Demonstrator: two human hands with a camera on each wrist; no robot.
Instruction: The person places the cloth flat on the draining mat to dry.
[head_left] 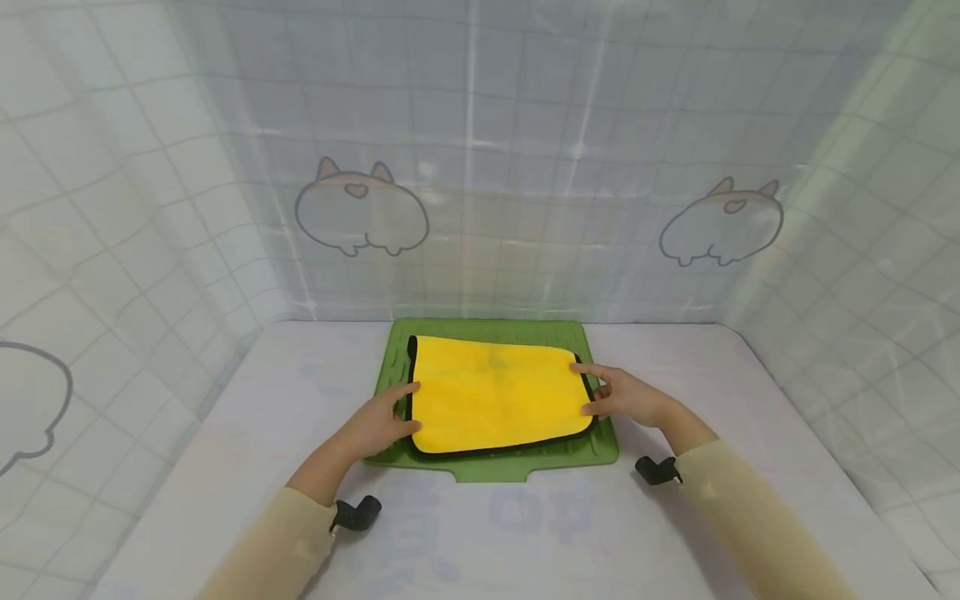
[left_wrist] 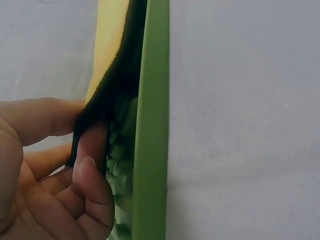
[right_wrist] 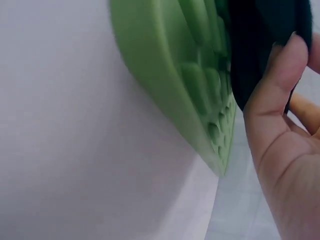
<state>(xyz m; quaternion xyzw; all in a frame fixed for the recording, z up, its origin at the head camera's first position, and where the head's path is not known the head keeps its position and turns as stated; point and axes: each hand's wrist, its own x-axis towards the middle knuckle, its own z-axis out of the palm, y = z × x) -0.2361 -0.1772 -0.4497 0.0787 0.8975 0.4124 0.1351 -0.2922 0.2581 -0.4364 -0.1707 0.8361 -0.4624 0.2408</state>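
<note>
A yellow cloth (head_left: 495,392) with a black border lies spread over a green ridged mat (head_left: 491,471). At the cloth's left edge my left hand (head_left: 375,425) pinches the border; the left wrist view shows the dark edge of the cloth (left_wrist: 107,55) between thumb and fingers, raised off the ridges. My right hand (head_left: 626,396) grips the opposite edge, and in the right wrist view its fingers (right_wrist: 280,75) curl round the dark underside, held above the mat's corner (right_wrist: 150,45). Part of the mat is hidden beneath the cloth.
The mat rests on a white table (head_left: 300,375) with faint blue prints. Pale checked curtains (head_left: 517,100) with cartoon animal drawings enclose the back and both sides. A black wrist-worn device (head_left: 358,512) sits by each sleeve cuff.
</note>
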